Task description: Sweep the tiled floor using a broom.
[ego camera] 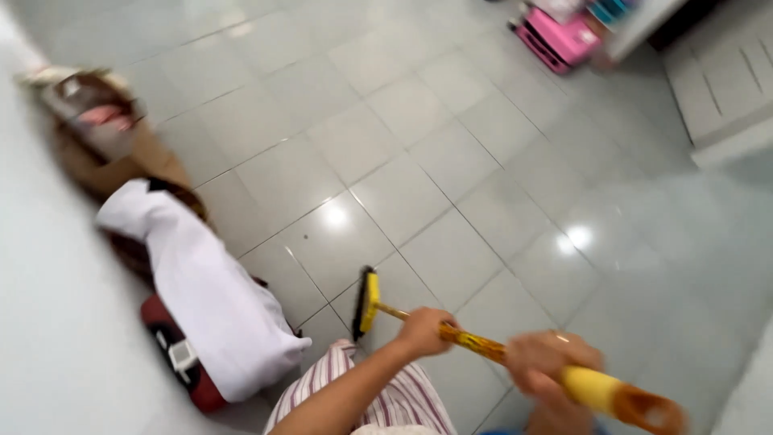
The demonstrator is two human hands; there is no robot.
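Both hands were on the broom, its head down on the tiled floor!

The left hand (423,330) was clenched round the yellow broom (483,346) partway down the handle, and the right hand (547,362) gripped it higher up, near the yellow grip (blurred, so finger detail was hard to read). The brush head (366,302) sat on the grey tiled floor (419,161), just ahead of the striped trousers (403,395). To the left, a white cloth (205,290) lay draped over a red bag (181,358). A pink case (560,36) stood well apart, far across the floor.
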